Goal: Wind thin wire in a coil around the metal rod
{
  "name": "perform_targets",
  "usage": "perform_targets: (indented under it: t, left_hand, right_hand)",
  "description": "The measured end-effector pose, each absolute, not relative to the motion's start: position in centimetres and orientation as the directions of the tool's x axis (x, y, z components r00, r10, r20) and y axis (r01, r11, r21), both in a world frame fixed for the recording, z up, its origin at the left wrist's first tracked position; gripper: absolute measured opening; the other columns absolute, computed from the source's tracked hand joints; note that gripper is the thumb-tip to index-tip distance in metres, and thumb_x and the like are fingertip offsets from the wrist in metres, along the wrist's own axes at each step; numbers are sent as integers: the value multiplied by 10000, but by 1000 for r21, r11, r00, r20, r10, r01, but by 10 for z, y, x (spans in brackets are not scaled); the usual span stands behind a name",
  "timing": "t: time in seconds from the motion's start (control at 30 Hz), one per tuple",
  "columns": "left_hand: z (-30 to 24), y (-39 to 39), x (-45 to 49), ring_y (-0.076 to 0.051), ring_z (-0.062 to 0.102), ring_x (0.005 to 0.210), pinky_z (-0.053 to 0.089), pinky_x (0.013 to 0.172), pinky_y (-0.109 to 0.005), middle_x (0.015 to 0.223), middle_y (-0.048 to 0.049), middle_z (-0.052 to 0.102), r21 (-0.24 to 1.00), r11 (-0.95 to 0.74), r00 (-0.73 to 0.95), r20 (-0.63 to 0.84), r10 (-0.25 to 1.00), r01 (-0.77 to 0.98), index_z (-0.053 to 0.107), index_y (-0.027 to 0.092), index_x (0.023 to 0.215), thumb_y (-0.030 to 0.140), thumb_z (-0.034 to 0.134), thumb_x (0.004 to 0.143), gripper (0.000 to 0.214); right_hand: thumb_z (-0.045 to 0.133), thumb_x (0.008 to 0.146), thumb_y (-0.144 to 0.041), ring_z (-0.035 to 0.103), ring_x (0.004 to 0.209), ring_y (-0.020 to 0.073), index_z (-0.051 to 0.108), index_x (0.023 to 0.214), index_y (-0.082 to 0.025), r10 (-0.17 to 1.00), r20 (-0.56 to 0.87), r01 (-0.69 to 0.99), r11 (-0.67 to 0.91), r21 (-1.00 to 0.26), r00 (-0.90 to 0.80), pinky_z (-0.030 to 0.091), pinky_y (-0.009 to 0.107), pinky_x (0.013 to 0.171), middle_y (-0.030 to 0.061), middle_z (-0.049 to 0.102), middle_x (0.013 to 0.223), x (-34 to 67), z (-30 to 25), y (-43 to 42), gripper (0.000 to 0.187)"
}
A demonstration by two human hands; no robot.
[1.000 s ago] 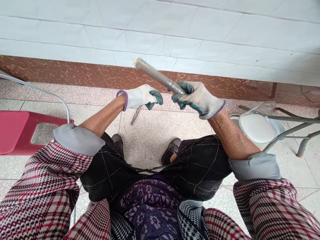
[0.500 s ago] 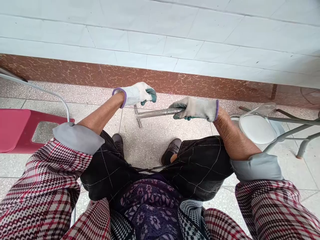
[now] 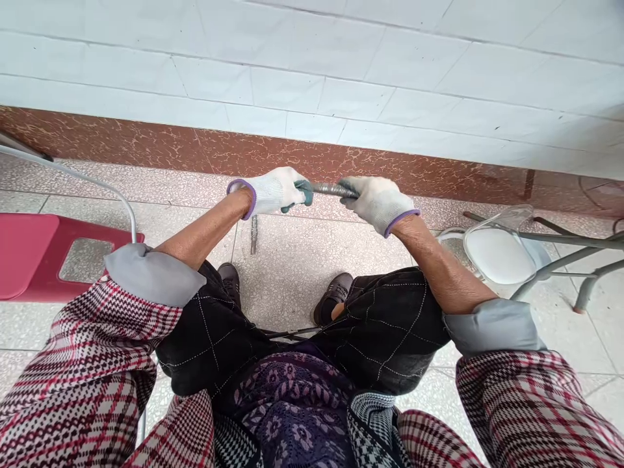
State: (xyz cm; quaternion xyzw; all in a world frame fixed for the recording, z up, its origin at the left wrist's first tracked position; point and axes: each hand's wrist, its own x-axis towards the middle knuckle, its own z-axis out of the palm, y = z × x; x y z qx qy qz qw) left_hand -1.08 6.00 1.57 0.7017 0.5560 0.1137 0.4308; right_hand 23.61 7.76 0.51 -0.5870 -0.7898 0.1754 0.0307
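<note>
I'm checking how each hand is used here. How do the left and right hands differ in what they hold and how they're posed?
The left hand is closed over one end of the metal rod, and a short metal piece hangs below it; the right hand has its grip on the rod's threaded part only. The left hand shows green-coated fingertips; the right shows mostly the white back of its glove. Both wear white knit gloves with purple cuffs and meet on the same rod.

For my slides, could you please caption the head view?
Gloved left hand and right hand grip a metal rod above a tiled floor.
</note>
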Motion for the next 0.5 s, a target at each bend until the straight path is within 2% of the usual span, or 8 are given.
perform_targets:
  t: [0.07,0.1,0.17,0.23,0.33,0.43,0.5]
  left_hand:
    - [16,66,-21,-185,544,643,384,601,-334,733,-54,697,710,-12,343,-325,881,704,866,195,979,257,761,749,261]
    - [15,69,-26,-183,549,648,386,604,-330,752,-56,703,713,-23,361,-327,873,700,869,199,982,249,754,745,268]
    - [11,75,-34,-180,563,662,399,616,-320,815,-66,725,737,-35,403,-329,854,675,869,203,983,232,733,745,275]
    - [7,79,-38,-178,579,683,416,632,-311,885,-74,745,767,-37,429,-318,845,641,863,204,985,215,714,751,277]
    - [4,80,-34,-180,580,701,420,633,-299,883,-73,739,781,-27,432,-315,845,624,843,202,959,198,701,765,240]
    - [6,72,-18,-178,558,677,410,615,-301,826,-61,705,800,-11,450,-326,832,600,830,202,944,189,695,777,215]
    - [11,63,-7,-169,536,658,398,608,-302,799,-48,681,824,-21,489,-315,814,566,835,209,947,173,689,782,222]
  right_hand:
    - [735,866,-230,643,741,232,783,994,-253,891,-280,933,322,-164,-357,481,375,687,52,722,839,239,5,75,139]
    - [728,865,-232,629,705,214,787,1003,-254,854,-341,919,359,-162,-394,463,357,656,37,716,812,241,5,72,151]
    - [742,851,-257,593,643,175,796,1033,-251,762,-422,867,379,-324,-491,445,326,606,3,701,763,246,8,66,190]
    - [779,832,-330,561,599,147,798,1072,-247,694,-440,783,296,-548,-570,439,301,559,-25,674,723,250,12,61,255]
    - [805,806,-394,531,587,134,779,1082,-225,752,-323,616,137,-776,-575,433,292,525,-28,636,727,250,18,56,324]
    - [787,809,-331,522,621,143,742,1032,-222,867,-182,493,82,-866,-464,451,306,546,-7,625,774,242,21,56,252]
    - [763,825,-287,518,632,151,716,1005,-222,908,-153,498,69,-865,-391,468,317,562,6,622,794,237,18,60,197]
